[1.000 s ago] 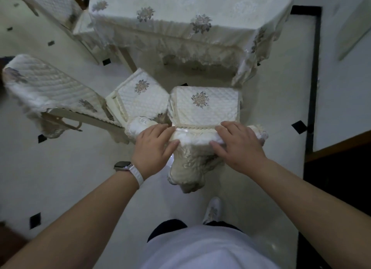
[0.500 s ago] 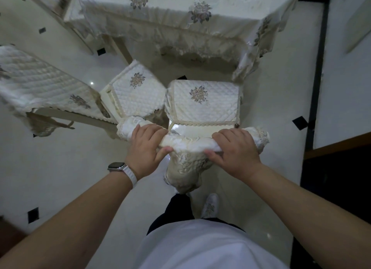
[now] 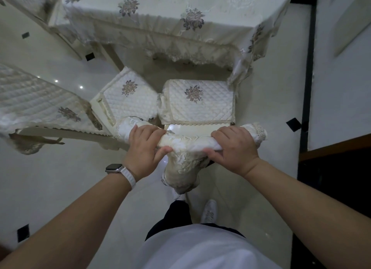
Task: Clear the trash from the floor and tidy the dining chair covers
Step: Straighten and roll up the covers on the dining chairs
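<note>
Two quilted seat covers [image 3: 198,102] mid-frame, one chair-back cover [image 3: 186,142] centre, left hand [image 3: 143,148] and right hand [image 3: 234,148] both gripping its top edge

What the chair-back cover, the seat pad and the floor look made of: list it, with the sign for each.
Chair-back cover: cream woven cloth, likely brocade; raised leafy pattern, lace edge, bunches softly.
Seat pad: quilted, satin-like cloth; diamond stitching, slight sheen, embroidered flower.
Floor: probably polished tile or stone; glossy, mirrors light spots, black inset squares.
</note>
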